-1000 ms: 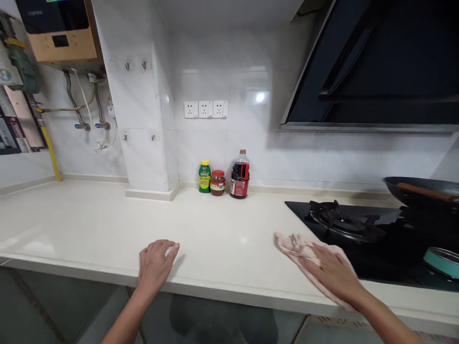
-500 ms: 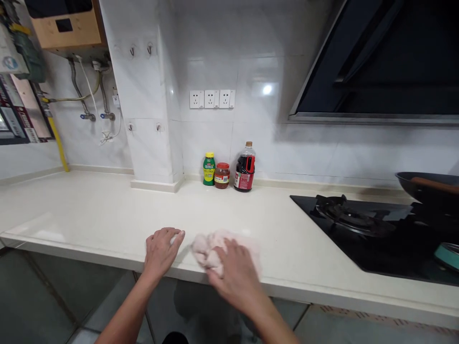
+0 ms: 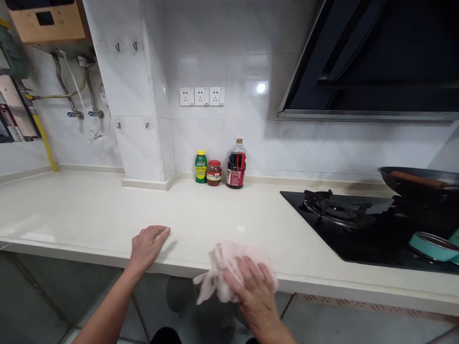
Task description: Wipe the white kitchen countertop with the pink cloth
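Pale pink cloth (image 3: pixel 231 258) lies, in the head view, at the front of the countertop (image 3: pixel 89 210), between the two hands and nearer the middle than the hob. Its longer spread runs roughly side to side, from a loose, pointed tail at the lower left to a broader, flatter part at the right; the tail points down and left, overlapping the counter's front edge. The fabric looks soft and limp, bunched into folds on its left, slightly blurred. The right hand (image 3: pixel 256 291) holds the cloth from above, fingers spread and pointing forward over it, thumb out to the left against the folds. The left hand (image 3: pixel 147 246) sits near the counter's front edge, loosely bent and grasping nothing visible, thumb towards the right. The countertop is smooth, cream and glossy. Against the marbled, shiny wall (image 3: pixel 322 148) stand a green bottle (image 3: pixel 201 167) with a yellow cap, a squat jar (image 3: pixel 214 175) with a red lid, and a taller bottle (image 3: pixel 235 167) of dark liquid, all upright. At right, the black, glossy hob (image 3: pixel 358 248) bears a round burner (image 3: pixel 337 210), a curved dark wok (image 3: pixel 394 186) and a rounded teal pan (image 3: pixel 432 247).
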{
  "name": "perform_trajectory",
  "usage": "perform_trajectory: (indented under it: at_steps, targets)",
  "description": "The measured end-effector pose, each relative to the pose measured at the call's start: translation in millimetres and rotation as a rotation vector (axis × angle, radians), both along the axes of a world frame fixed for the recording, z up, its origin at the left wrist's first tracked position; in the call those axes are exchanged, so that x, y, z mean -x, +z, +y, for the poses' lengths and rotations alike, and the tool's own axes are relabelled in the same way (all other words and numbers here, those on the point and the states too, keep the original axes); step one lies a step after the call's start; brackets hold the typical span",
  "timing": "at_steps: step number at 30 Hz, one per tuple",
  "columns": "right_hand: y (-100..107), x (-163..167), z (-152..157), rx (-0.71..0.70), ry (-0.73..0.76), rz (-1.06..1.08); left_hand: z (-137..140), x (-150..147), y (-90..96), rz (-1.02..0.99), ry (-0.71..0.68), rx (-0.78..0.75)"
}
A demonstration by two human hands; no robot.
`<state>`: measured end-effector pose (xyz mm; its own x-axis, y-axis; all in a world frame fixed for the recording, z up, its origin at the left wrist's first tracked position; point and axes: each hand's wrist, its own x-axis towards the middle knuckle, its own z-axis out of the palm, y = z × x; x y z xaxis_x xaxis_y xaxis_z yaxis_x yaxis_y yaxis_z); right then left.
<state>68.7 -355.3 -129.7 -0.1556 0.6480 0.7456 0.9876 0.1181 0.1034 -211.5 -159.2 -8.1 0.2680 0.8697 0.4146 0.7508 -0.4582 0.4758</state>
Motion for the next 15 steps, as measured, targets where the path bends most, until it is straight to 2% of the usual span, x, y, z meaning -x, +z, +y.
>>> perform_trajectory:
  at_steps: [6, 9, 12, 15]
  targets:
    - [-10, -145, -95, -0.012, -0.286, -0.001, -4, -2, -0.1, 0.042, -0.053, -0.051]
    - [-9, -195, -126, -0.05, -0.337, 0.013, -3, -2, -3.0, 0.042, -0.077, -0.054]
    - [-8, -213, -134, -0.051, -0.368, 0.041, -4, -4, -5.3, 0.036, -0.075, -0.054]
    - [-7, -195, -118, 0.012, -0.344, -0.018, -6, -7, -3.8, 0.043, -0.06, -0.056]
